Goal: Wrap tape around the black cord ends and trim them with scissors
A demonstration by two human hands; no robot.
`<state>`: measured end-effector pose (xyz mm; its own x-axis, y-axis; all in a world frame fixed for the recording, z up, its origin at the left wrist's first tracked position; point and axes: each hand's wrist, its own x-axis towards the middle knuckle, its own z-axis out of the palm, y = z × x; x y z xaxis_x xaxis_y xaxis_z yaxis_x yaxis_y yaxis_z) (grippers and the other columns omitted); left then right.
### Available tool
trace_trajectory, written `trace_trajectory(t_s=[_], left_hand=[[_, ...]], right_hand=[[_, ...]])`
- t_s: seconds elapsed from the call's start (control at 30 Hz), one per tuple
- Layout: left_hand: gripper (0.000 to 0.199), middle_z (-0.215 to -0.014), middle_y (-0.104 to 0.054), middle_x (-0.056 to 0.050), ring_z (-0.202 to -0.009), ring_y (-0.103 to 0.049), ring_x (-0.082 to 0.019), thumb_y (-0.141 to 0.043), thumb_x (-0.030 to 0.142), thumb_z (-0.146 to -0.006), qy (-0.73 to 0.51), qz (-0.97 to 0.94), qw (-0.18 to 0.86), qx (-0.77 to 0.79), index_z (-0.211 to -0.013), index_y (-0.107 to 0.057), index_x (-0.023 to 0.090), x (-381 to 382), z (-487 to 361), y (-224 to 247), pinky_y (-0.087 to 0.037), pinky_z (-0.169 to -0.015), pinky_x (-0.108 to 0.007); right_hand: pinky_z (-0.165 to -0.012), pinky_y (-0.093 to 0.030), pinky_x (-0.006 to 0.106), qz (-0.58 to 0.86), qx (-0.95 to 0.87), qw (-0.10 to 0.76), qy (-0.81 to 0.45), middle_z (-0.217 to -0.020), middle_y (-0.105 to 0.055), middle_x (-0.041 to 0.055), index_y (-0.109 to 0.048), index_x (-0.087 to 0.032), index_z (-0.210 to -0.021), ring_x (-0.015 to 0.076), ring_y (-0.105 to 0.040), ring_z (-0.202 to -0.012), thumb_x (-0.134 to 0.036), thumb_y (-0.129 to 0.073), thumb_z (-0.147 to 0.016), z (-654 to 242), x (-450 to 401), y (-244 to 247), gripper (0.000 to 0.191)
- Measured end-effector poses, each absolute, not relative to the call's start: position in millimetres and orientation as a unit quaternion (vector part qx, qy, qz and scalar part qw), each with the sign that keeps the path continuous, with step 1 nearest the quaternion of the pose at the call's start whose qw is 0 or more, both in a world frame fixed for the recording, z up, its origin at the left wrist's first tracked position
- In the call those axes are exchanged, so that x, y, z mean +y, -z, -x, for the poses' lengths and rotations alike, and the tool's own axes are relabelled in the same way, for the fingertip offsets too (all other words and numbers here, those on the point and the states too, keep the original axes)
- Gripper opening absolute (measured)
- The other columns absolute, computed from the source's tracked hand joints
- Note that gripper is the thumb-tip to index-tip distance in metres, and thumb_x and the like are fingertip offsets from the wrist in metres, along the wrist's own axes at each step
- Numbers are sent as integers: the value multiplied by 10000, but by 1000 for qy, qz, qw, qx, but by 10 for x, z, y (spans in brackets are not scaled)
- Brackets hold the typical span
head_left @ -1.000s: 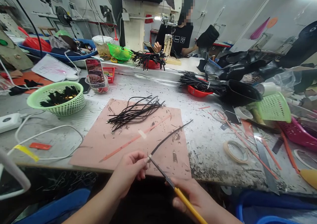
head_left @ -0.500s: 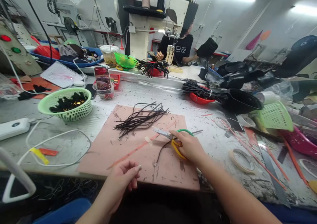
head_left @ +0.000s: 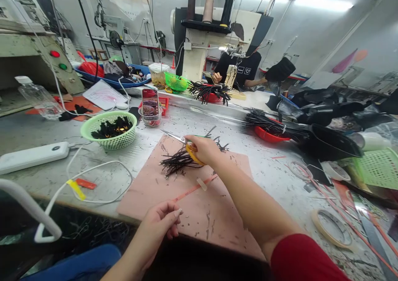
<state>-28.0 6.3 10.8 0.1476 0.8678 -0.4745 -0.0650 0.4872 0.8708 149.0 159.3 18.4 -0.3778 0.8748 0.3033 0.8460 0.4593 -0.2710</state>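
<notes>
My right hand [head_left: 203, 149] is closed on scissors [head_left: 174, 136] with yellow and green handles, over a pile of thin black cords [head_left: 175, 161]. The blades point to the upper left. The cords lie on a pinkish board [head_left: 146, 190] and are partly hidden by my right hand. Near the board's front edge, my left hand [head_left: 163, 219] has its fingers curled and thumb against them; whatever it may hold is too small to make out. An orange strip [head_left: 188, 192] lies on the board beyond it.
A green basket [head_left: 108, 142] of black pieces and a phone [head_left: 150, 102] in a clear cup stand behind left. Red bowls [head_left: 270, 136] of black cords sit farther back. A tape roll [head_left: 332, 229] lies right. A person [head_left: 239, 69] sits across, behind a sewing machine.
My right hand has moved left and away from me with the scissors, over the cord pile. The single cord near it no longer shows at its former spot. The view has turned left.
</notes>
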Motion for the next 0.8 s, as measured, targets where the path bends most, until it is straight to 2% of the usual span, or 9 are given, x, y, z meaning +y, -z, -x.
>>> trace_trajectory(t_s=[0.07,0.13,0.23,0.3,0.37,0.53,0.63,0.73,0.8], left_hand=[[205,-524,-519,52,-452,-458,-75,-652,330,-594,-368,-364,660,545,-661,-562,158,63,309,-117,-341,-447,-195],[213,-546,-522,53,-490,-469,-81,-663,322,-594,-386,-358,654,544,-708,-580,162,65,329,-127,-371,-483,-200],[219,-642,-547,49,-523,-497,-78,-670,305,-606,-415,-352,642,539,-756,-579,173,77,321,-140,-402,-518,-203],[210,-657,-548,53,-521,-508,-79,-679,285,-598,-429,-355,638,532,-725,-545,183,91,285,-140,-410,-513,-205],[218,-605,-526,65,-509,-503,-85,-684,269,-584,-427,-367,640,522,-674,-502,191,104,236,-128,-413,-501,-204],[133,-609,-548,38,-505,-495,-107,-643,249,-605,-370,-469,615,514,-673,-542,193,94,216,-75,-422,-483,-221],[89,-599,-605,11,-494,-517,-133,-619,268,-633,-305,-546,543,560,-692,-626,200,72,402,-64,-442,-508,-247],[123,-665,-685,-16,-639,-615,-200,-637,323,-626,-284,-570,492,593,-697,-676,231,44,732,-22,-489,-637,-268],[164,-749,-718,-20,-754,-641,-232,-664,384,-604,-277,-574,469,612,-701,-692,255,34,958,62,-493,-713,-265]], right_hand=[[-643,-431,267,521,-826,210,-46,-933,-657,37,-513,-266,-1183,197,-591,-807,-62,-501,-650,-1408,1537,-200,570],[-660,-441,273,528,-806,244,-110,-942,-643,41,-502,-265,-1190,183,-588,-795,-79,-508,-668,-1388,1350,-200,554],[-647,-457,260,501,-736,304,-337,-843,-622,13,-498,-245,-1160,136,-576,-700,-120,-519,-684,-1406,916,-205,492],[-619,-462,257,455,-679,312,-484,-802,-603,7,-485,-218,-1141,125,-569,-672,-147,-533,-680,-1398,625,-211,469],[-613,-459,259,426,-635,327,-556,-771,-582,2,-473,-199,-1123,126,-564,-674,-164,-553,-664,-1360,397,-203,467],[-541,-400,226,456,-646,345,-506,-668,-506,-43,-494,-211,-1066,95,-483,-579,-105,-524,-645,-1340,177,-149,435],[-512,-387,229,500,-632,368,-463,-652,-506,-41,-498,-212,-1046,100,-468,-554,-174,-534,-669,-1576,241,-169,380],[-485,-389,239,584,-561,435,-394,-627,-518,-44,-471,-211,-1056,110,-471,-525,-284,-581,-640,-1989,410,-203,436],[-461,-375,237,641,-524,434,-355,-628,-537,-42,-467,-202,-1061,105,-455,-491,-303,-603,-600,-2267,529,-202,491]])
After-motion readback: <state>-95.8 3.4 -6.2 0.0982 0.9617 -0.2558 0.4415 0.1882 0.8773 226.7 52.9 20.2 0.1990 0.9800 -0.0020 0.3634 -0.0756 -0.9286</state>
